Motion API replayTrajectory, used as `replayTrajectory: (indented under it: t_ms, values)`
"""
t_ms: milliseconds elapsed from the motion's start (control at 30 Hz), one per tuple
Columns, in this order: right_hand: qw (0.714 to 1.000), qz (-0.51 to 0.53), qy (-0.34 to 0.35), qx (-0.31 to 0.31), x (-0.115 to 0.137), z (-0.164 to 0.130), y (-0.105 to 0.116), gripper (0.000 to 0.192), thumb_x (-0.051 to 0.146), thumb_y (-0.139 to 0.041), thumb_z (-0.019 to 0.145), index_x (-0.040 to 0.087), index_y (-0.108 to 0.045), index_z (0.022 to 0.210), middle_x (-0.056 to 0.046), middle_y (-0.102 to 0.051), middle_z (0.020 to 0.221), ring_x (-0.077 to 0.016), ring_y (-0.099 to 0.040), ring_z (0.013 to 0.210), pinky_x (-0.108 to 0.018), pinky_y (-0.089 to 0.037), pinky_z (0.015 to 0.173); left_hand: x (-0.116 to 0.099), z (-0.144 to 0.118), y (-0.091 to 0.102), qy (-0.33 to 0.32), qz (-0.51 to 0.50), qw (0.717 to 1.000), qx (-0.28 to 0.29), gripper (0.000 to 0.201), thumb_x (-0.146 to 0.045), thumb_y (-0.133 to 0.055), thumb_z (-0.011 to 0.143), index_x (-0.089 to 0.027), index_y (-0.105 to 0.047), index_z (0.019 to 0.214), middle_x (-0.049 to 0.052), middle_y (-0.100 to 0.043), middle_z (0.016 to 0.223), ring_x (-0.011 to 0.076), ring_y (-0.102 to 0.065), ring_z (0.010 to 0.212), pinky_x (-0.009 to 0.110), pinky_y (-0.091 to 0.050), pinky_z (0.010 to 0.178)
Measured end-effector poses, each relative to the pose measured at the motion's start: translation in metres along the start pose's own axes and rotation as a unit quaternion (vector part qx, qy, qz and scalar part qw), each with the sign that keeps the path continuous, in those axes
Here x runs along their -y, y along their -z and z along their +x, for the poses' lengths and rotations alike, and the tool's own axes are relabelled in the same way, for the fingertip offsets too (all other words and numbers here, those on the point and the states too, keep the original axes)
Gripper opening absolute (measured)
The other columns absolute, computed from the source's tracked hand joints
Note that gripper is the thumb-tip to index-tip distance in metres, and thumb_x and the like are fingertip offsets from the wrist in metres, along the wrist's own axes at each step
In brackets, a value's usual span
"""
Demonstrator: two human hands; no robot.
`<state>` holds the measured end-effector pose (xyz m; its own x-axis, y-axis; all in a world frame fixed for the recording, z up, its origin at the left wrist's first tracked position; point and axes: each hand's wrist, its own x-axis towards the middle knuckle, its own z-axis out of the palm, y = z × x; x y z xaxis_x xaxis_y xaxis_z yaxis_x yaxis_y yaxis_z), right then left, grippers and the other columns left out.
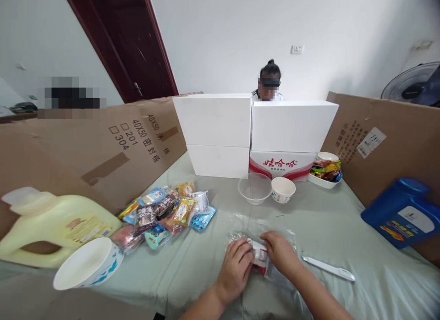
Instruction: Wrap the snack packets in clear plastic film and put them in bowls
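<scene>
Here both hands meet at six o'clock on the table (192, 265): the left hand (235, 267) and right hand (282, 252) each pinch the small red-and-white packet (259, 255) between them, fingers closed on its ends, over a clear plastic bag (261, 228). The packet's long axis runs roughly nine to three. A white knife (328, 268) lies at three o'clock, snack packets (165, 212) at ten, two bowls (268, 189) at twelve; open cloth lies around the hands.
</scene>
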<state>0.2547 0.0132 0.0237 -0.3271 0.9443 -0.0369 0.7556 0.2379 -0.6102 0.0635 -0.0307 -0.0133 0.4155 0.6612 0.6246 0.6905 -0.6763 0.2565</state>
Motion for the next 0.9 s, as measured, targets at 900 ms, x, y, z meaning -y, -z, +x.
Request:
replayTrajectory:
  t_ms: [900]
  values:
    - [0.975, 0.202, 0.022, -0.092, 0.016, 0.083, 0.050, 0.040, 0.047, -0.046, 0.085, 0.017, -0.061, 0.107, -0.007, -0.067, 0.094, -0.0174, -0.062, 0.078, -0.030, -0.049, 0.069, -0.002, -0.014, -0.013, 0.027, -0.065, 0.995, 0.076, 0.016, -0.008, -0.045, 0.082, -0.018, -0.056, 0.087, 0.008, -0.063, 0.088, 0.0243, -0.056, 0.089, 0.041, -0.048, 0.083]
